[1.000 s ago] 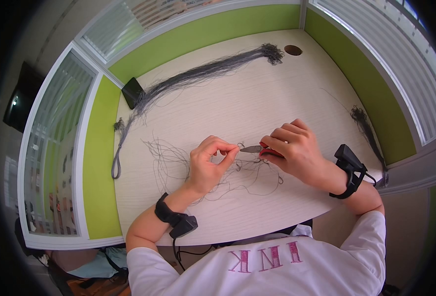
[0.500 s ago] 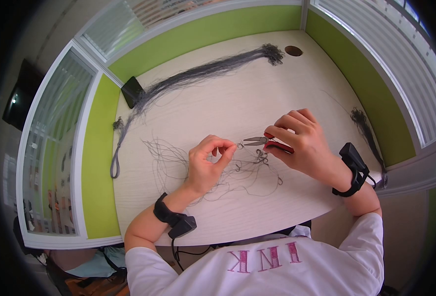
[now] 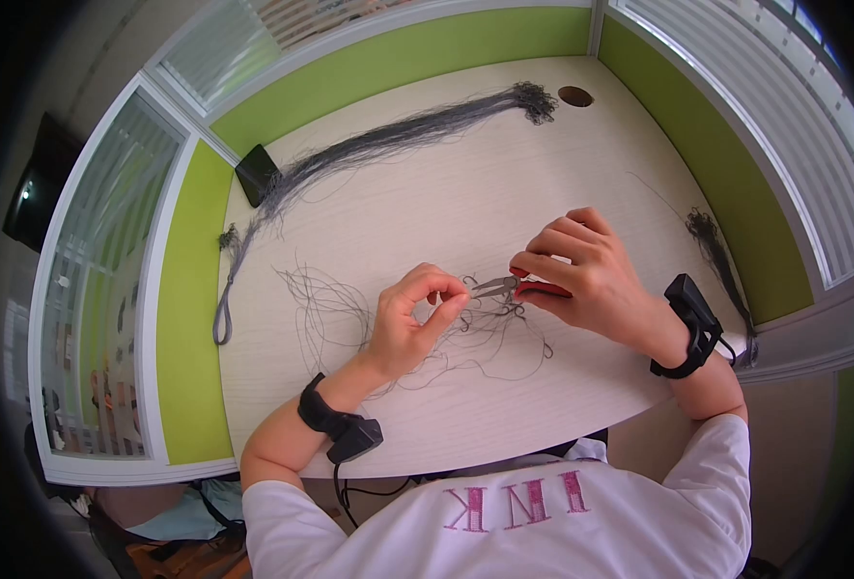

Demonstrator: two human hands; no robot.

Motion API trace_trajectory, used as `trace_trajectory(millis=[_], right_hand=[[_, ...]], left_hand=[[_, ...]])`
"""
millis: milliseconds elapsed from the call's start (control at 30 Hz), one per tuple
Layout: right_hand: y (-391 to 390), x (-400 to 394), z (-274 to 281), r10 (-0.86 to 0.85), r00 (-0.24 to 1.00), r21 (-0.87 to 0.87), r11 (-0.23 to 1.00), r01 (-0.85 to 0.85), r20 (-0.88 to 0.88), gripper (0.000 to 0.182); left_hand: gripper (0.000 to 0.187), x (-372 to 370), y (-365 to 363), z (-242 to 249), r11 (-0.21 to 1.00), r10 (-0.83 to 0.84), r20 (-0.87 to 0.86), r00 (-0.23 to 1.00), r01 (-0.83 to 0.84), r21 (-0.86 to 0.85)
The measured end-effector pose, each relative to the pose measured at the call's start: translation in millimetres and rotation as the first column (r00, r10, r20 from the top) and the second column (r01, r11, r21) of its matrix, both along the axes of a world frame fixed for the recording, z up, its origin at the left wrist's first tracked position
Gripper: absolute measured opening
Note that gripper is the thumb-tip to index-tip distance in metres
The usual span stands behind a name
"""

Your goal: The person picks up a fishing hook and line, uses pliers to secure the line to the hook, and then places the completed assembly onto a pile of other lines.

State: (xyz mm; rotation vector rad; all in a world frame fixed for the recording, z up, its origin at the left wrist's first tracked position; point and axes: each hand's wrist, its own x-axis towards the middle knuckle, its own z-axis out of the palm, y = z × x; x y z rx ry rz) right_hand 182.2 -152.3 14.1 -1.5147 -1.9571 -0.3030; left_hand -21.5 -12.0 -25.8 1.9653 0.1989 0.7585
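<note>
My left hand (image 3: pixel 415 314) pinches a small dark hook (image 3: pixel 470 281) between thumb and forefinger. From the right, my right hand (image 3: pixel 581 275) grips red-handled pliers (image 3: pixel 533 288), whose jaws stand slightly apart and point at the hook. Whether the jaws touch it I cannot tell. Several more dark hooks (image 3: pixel 516 310) lie on the table below the pliers. Thin grey lines (image 3: pixel 325 309) spread in loose loops under and around my left hand.
A long bundle of grey strands (image 3: pixel 388 140) crosses the back of the table (image 3: pixel 504 203), beside a black object (image 3: pixel 257 176). A round hole (image 3: pixel 575 96) is at the back right. Another dark bundle (image 3: pixel 712 241) lies along the right green partition (image 3: pixel 716 164).
The pliers' jaws have opened a little and moved slightly left and down, nearer my left fingertips. My left hand has shifted slightly right.
</note>
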Motion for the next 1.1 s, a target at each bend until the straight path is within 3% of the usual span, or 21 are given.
trace_trajectory(millis=[600, 1100], right_hand=[[0.0, -0.2, 0.1, 0.037, 0.999, -0.003, 0.999, -0.037, -0.017, 0.028], [-1.1, -0.7, 0.2, 0.040, 0.999, -0.017, 0.999, -0.040, -0.012, 0.027]], left_hand=[[0.006, -3.8, 1.4, -1.2, 0.988, -0.083, -0.083, 0.993, 0.070, -0.141], [0.011, -1.6, 1.2, -5.3, 0.987, -0.068, -0.029, 0.997, 0.063, -0.151]])
